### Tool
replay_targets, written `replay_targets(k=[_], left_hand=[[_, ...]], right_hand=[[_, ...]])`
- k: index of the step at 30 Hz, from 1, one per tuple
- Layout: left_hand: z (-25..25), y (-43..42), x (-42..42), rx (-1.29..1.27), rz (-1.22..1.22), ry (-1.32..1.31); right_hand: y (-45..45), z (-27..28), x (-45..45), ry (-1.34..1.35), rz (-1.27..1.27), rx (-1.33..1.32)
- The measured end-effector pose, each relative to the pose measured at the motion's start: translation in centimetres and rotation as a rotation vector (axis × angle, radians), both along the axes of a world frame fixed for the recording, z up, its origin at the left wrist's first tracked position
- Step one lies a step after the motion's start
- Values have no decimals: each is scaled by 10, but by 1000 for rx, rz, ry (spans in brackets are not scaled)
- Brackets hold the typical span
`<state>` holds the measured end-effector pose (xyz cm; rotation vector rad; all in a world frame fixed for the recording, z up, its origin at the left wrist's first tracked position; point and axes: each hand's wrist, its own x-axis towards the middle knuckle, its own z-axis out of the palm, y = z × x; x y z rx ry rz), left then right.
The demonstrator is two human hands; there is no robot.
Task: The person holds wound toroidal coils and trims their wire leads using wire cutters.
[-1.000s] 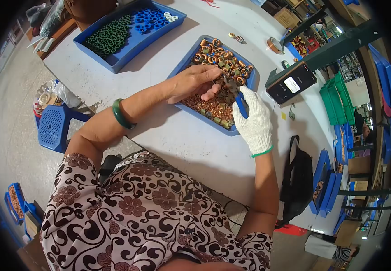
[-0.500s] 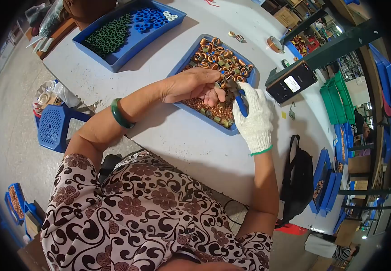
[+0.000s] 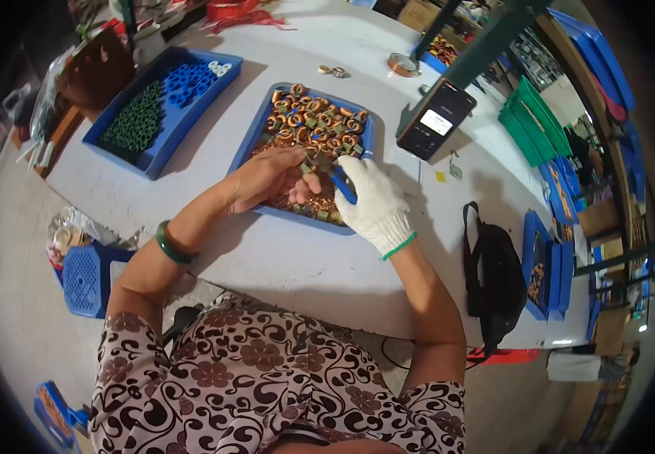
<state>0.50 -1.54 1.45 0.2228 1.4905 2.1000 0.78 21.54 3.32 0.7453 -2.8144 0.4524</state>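
Observation:
My left hand (image 3: 271, 178), bare, with a green bangle on its wrist, is closed with thumb and fingers pinching a small wire-wound coil (image 3: 308, 164) over the tray. In a white knitted glove, my right hand (image 3: 375, 203) is wrapped round blue-handled cutting pliers (image 3: 344, 186). Their dark jaws meet the coil at my left fingertips; whether the blades are closed cannot be made out. Beneath both hands lies a blue tray (image 3: 241, 153). Copper-wound ring coils (image 3: 326, 121) fill its far part, and loose copper wire clippings (image 3: 273, 144) spread over the nearer part.
At the left stands a blue tray (image 3: 150, 172) with green, blue and white rings. A phone (image 3: 436, 121) leans on a green metal post at the right. A black bag (image 3: 498, 280) lies near the right edge, and a tape roll (image 3: 403, 64) sits farther back.
The camera view has swung, so the tray and both hands appear lower and farther left. The pliers and the coil stay together at the fingertips, with little change in grip.

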Motion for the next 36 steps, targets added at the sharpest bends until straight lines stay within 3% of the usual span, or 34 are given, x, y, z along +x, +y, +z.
replay_targets(k=[7,11,13,36], left_hand=[[0,3,-1,-7,30,5],[-1,5,-1,-52,59,13],[2,9,2,-167,81,42],[-4,10,2,-132,187,112]], right_hand=[[1,0,-2,-41,-15,20],[-5,10,1,-91,-18,176],[-4,8,1,-55,2,167],[-2,5,3,-1,53,115]])
